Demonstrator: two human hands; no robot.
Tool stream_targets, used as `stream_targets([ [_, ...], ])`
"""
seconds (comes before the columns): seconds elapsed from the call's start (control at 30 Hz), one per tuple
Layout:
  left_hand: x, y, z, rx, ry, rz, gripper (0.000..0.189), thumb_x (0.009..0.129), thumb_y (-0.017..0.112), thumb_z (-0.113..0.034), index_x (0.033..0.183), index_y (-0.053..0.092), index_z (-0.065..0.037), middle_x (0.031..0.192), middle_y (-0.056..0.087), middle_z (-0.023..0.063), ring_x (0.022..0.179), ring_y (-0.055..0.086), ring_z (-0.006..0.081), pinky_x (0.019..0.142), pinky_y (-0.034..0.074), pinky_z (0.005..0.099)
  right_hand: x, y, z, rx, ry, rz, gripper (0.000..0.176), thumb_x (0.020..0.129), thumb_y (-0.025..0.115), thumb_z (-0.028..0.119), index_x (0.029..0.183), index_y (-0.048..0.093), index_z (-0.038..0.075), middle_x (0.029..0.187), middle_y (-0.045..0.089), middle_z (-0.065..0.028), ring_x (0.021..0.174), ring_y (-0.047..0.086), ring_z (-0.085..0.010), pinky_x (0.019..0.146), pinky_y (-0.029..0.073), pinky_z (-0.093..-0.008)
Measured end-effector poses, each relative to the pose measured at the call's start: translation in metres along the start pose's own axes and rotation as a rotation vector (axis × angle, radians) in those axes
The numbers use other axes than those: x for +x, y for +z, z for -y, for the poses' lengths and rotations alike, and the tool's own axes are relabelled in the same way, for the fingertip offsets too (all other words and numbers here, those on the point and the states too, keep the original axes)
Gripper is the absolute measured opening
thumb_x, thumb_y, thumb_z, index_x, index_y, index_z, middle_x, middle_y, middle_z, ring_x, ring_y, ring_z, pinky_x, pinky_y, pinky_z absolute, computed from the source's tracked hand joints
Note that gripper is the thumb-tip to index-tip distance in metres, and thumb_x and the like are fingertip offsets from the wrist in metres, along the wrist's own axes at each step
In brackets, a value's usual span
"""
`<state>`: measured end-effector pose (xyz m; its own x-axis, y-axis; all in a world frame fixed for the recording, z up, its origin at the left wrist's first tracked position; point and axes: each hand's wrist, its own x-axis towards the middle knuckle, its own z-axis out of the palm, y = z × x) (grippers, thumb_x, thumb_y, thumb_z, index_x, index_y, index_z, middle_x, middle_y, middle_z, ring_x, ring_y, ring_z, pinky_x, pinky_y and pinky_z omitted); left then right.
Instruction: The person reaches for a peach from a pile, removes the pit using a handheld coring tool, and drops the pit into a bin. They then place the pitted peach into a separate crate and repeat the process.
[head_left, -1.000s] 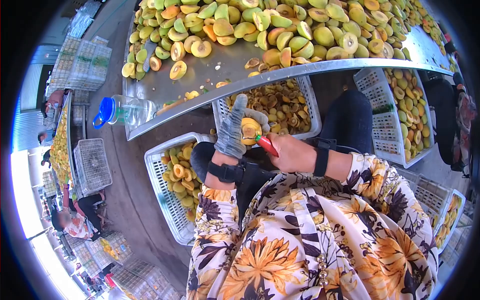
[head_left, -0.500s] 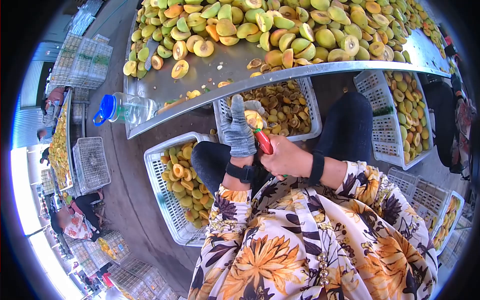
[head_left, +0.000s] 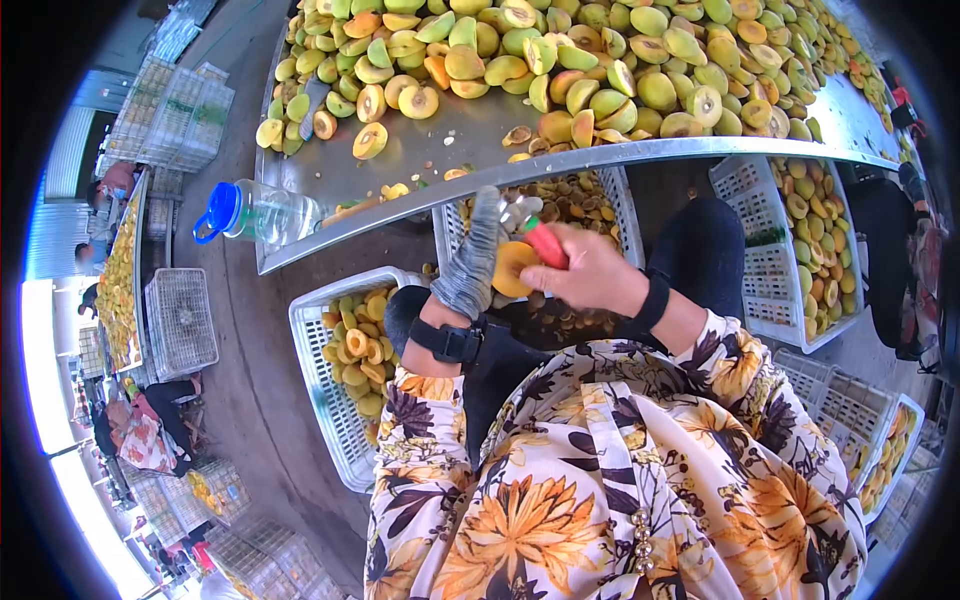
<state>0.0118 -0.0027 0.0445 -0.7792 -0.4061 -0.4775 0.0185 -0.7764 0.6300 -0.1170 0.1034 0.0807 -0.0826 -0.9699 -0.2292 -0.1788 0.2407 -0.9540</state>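
My left hand [head_left: 474, 262], in a grey glove, is beside a yellow-orange fruit half [head_left: 513, 268], its fingers pointing up and pressed together against it. My right hand [head_left: 590, 268] is bare and wrapped round the red handle [head_left: 546, 245] of a small tool with a metal head [head_left: 518, 212]. The metal head is just above the fruit half, near my gloved fingers. Both hands are over a white crate [head_left: 628, 215] of cut fruit pieces, at the front edge of the metal table [head_left: 420, 150].
Halved fruit [head_left: 640, 75] is heaped on the table. A blue-capped bottle [head_left: 270, 213] lies at its left corner. White crates of fruit stand at the lower left [head_left: 325, 400] and right [head_left: 755, 240]. People work at another table on the far left.
My right hand has moved up and right with the red-handled tool, so its metal head now shows. The fruit half shows lower between my hands. My left hand has turned slightly.
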Motion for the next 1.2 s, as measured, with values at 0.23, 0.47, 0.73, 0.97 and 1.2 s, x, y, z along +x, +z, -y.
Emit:
stream_targets([
  [0.23,-0.019,0.016,0.0,0.06,0.356,-0.012,0.061,0.087,0.04,-0.054,0.12,0.043,-0.004,0.091,0.06,0.0082,0.057,0.055,0.0119,0.039,0.04,0.0159,0.009,0.009,-0.005,0.538,0.118,-0.057,0.024,0.082,0.064,0.019,0.094,0.049,0.004,0.056,0.049,0.0,0.037,0.041,-0.0059,0.033,0.034,-0.0213],
  [0.47,0.021,-0.018,0.038,-0.235,0.553,-0.486,0.059,0.082,0.044,-0.059,0.106,0.054,-0.005,0.087,0.061,0.007,0.065,0.059,0.0165,0.052,0.05,0.0276,0.009,0.039,-0.015,0.178,-0.088,-0.312,0.027,0.08,0.063,0.017,0.092,0.046,0.001,0.059,0.053,-0.0114,0.042,0.05,-0.0228,0.04,0.04,-0.0314],
  [0.73,0.001,-0.002,0.024,0.02,0.581,-0.413,0.057,0.087,0.041,-0.053,0.103,0.056,0.0,0.087,0.061,0.0088,0.071,0.061,0.0211,0.064,0.052,0.0302,-0.016,0.03,-0.021,-0.25,-0.143,-0.198,0.03,0.074,0.067,0.018,0.089,0.05,-0.002,0.063,0.054,-0.0216,0.059,0.056,-0.0386,0.053,0.043,-0.0373],
  [0.97,0.003,0.012,0.035,0.188,0.656,-0.448,0.055,0.087,0.043,-0.051,0.103,0.056,0.0,0.086,0.061,0.0087,0.067,0.06,0.0181,0.058,0.052,0.0278,-0.019,0.031,-0.03,-0.276,-0.098,-0.179,0.025,0.074,0.062,0.01,0.089,0.047,-0.002,0.064,0.054,-0.0242,0.063,0.056,-0.0415,0.054,0.043,-0.041],
  [1.2,-0.004,0.008,0.014,0.13,0.42,-0.273,0.054,0.089,0.041,-0.047,0.079,0.062,0.002,0.071,0.063,0.0098,0.055,0.058,0.0134,0.05,0.049,0.0216,-0.025,0.031,-0.037,-0.242,-0.056,-0.058,0.022,0.074,0.058,0.009,0.088,0.047,-0.004,0.064,0.054,-0.0247,0.063,0.056,-0.0416,0.054,0.043,-0.0419],
])
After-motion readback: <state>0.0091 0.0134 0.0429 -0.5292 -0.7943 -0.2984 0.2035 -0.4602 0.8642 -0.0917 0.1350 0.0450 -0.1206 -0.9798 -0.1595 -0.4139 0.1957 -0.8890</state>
